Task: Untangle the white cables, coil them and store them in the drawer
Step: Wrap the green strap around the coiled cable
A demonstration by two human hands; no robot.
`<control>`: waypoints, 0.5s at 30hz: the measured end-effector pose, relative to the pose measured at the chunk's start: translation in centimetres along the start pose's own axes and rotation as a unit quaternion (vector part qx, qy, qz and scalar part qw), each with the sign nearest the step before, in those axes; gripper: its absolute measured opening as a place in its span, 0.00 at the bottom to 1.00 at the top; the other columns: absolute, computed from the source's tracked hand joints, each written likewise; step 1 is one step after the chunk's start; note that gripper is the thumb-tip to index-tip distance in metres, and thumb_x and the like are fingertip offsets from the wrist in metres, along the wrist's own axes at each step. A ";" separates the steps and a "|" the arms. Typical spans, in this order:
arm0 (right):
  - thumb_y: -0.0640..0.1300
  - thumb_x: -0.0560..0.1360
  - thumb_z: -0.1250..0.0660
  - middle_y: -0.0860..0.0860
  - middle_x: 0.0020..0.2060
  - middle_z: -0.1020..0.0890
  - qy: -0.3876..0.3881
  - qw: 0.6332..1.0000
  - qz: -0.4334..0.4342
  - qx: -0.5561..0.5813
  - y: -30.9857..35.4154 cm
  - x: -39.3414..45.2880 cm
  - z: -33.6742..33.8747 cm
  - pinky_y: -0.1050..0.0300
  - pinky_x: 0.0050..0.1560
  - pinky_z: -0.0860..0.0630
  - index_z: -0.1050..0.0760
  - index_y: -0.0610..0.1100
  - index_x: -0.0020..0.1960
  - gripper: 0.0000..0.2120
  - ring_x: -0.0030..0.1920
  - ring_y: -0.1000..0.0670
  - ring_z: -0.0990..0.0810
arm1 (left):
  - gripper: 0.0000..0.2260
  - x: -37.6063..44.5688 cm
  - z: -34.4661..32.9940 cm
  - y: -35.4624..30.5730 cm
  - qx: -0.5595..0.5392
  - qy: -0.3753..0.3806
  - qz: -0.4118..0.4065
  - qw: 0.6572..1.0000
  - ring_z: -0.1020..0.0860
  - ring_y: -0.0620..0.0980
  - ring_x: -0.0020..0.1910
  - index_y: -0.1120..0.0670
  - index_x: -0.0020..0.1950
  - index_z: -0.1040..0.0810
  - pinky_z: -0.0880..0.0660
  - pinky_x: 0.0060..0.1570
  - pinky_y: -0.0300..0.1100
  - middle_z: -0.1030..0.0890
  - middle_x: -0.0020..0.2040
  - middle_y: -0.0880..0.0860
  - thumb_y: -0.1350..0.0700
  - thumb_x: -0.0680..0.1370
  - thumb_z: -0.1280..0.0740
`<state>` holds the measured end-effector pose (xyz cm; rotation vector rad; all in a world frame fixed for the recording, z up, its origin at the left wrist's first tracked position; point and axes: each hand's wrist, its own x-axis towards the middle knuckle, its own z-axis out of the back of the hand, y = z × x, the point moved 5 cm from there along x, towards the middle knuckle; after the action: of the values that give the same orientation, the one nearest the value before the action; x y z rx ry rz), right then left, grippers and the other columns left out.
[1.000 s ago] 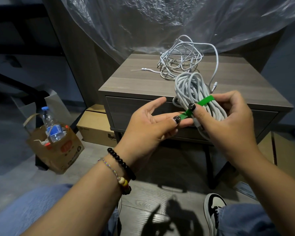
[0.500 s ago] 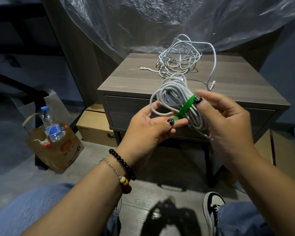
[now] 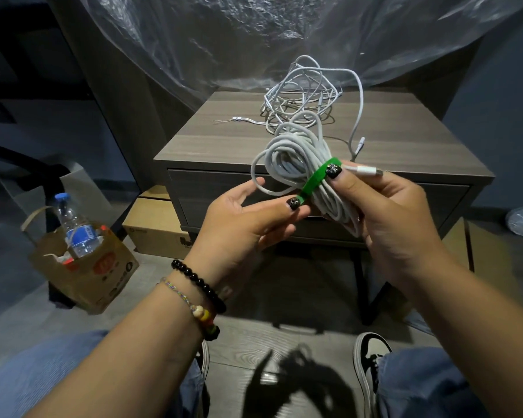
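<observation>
One cable coil (image 3: 299,164) is wound; both hands, left (image 3: 248,218) and right (image 3: 384,212), pinch its green tie (image 3: 316,179). A tangle (image 3: 308,95) on the desk (image 3: 224,137) and the shut drawer (image 3: 212,191) remain

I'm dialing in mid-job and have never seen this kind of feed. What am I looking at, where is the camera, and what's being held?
No machine here: a person's two bare hands, filmed by one camera on their head looking down. The right hand grips a coiled white cable with a green strap around it; the left hand pinches the strap's loose end. Behind, a tangle of white cables lies on the wooden nightstand, whose drawer is shut. A paper bag holding a water bottle stands on the floor.
</observation>
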<state>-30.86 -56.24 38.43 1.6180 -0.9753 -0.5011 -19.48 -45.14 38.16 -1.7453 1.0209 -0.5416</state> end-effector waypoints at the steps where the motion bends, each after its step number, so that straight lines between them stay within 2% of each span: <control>1: 0.41 0.67 0.28 0.42 0.48 0.15 -0.004 1.000 0.015 -0.011 0.1 -0.1 0.0 0.52 0.52 0.20 0.19 0.38 0.54 0.16 0.51 0.44 0.16 | 0.21 0.1 0.0 0.1 -0.001 -0.007 0.004 1.000 0.15 0.50 0.40 0.56 0.64 0.30 0.21 0.38 0.36 0.15 0.47 0.59 0.69 0.73 0.33; 5: 0.36 0.71 0.27 0.45 0.47 0.15 -0.021 0.993 0.083 -0.085 0.7 -0.3 -0.3 0.57 0.50 0.19 0.19 0.41 0.55 0.13 0.49 0.48 0.16 | 0.20 0.5 0.2 0.5 -0.014 -0.022 0.027 0.999 0.16 0.48 0.41 0.58 0.64 0.26 0.20 0.39 0.36 0.15 0.46 0.58 0.67 0.73 0.31; 8: 0.36 0.70 0.25 0.51 0.47 0.15 -0.027 0.980 0.138 -0.139 0.8 -0.7 -0.7 0.62 0.49 0.21 0.21 0.44 0.57 0.17 0.48 0.54 0.16 | 0.19 0.7 0.3 0.8 -0.004 -0.027 0.030 0.999 0.17 0.45 0.46 0.59 0.63 0.23 0.22 0.47 0.36 0.15 0.48 0.55 0.65 0.72 0.30; 15: 0.45 0.67 0.25 0.48 0.53 0.17 -0.057 0.952 0.203 -0.220 0.4 -1.0 -1.1 0.58 0.54 0.21 0.21 0.43 0.61 0.23 0.53 0.55 0.17 | 0.17 0.8 1.0 0.6 -0.014 -0.027 0.023 0.999 0.21 0.53 0.58 0.59 0.62 0.21 0.22 0.52 0.40 0.17 0.56 0.57 0.67 0.73 0.32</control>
<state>-30.72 -54.79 38.98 0.9652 -1.1542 -0.4877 -18.57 -45.36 37.16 -1.7468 1.0317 -0.4504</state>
